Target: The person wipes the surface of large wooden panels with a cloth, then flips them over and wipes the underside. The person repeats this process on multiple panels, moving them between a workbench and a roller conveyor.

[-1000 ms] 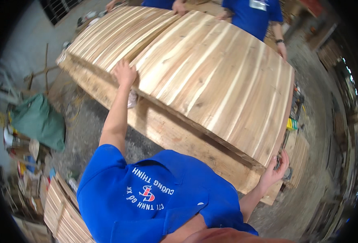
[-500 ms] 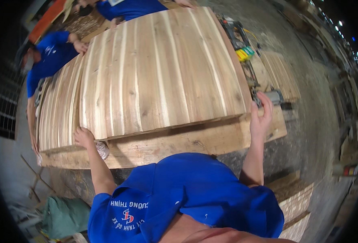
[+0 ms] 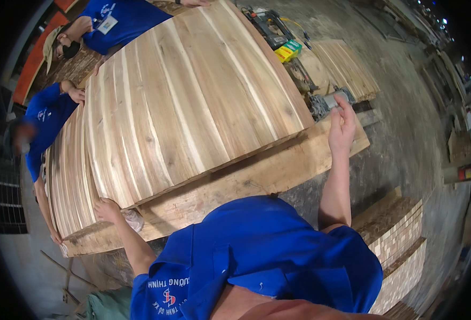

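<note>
A large striped wooden panel (image 3: 192,96) lies across a thick timber beam (image 3: 235,197), beside another striped panel (image 3: 67,176) on its left. My left hand (image 3: 107,210) is closed over the near left corner of the large panel, by the seam between the two; its thumb is hidden. Just under that wrist a whitish, cloth-like thing (image 3: 134,220) shows, its kind unclear. My right hand (image 3: 342,125) is raised off the panel's right corner, thumb and fingers apart. Its fingertips overlap a grey metal power tool (image 3: 328,101) in view; whether they touch it I cannot tell.
One co-worker (image 3: 46,120) at the left has hands on the panels; another (image 3: 118,24) stands at the far side. Along the right edge lie a black nail gun (image 3: 270,32) and a yellow-green box (image 3: 288,50). Stacked wood pieces (image 3: 395,229) stand at my lower right.
My right hand has come away from the large panel's right corner, toward the grey tool. My left hand stays at the near left corner. The whole view has turned.
</note>
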### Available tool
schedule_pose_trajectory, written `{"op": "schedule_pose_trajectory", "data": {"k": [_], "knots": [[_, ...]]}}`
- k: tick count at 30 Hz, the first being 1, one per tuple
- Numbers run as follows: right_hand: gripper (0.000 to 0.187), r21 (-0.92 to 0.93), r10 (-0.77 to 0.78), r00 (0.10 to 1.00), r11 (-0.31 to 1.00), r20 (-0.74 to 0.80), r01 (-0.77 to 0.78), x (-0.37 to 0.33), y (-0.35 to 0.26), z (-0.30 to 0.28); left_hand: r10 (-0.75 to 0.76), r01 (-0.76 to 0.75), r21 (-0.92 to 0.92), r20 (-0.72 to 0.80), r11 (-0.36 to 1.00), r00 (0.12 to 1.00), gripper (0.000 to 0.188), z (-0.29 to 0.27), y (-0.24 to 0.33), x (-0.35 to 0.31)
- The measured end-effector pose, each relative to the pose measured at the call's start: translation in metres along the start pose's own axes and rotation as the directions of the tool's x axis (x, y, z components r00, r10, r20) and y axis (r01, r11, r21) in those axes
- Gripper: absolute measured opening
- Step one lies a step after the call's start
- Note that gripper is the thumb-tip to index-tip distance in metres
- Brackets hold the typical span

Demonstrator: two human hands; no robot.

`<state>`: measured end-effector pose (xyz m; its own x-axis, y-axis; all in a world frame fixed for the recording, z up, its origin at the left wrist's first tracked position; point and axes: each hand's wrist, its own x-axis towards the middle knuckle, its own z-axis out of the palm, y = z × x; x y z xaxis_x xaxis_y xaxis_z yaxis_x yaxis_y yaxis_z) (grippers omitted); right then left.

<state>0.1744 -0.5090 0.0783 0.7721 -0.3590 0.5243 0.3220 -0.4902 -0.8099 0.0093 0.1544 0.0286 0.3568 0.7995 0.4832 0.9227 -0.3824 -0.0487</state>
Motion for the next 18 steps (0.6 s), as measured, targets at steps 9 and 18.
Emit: {"op": "schedule_pose_trajectory", "data": {"k": [9,18], "knots": [[0.042,-0.132,0.182,0.95,0.979,0.253,-0.152,-0.014,0.027,0.004,0.01,-0.01,-0.018,-0.017,1.0,1.0,0.041,0.014,-0.006,0.003],[0.045,-0.068,0.219,0.926,0.976,0.309,-0.208,-0.015,0.028,0.017,-0.061,0.045,-0.16,-0.098,0.986,0.993,0.04,0.02,-0.01,0.001]]}}
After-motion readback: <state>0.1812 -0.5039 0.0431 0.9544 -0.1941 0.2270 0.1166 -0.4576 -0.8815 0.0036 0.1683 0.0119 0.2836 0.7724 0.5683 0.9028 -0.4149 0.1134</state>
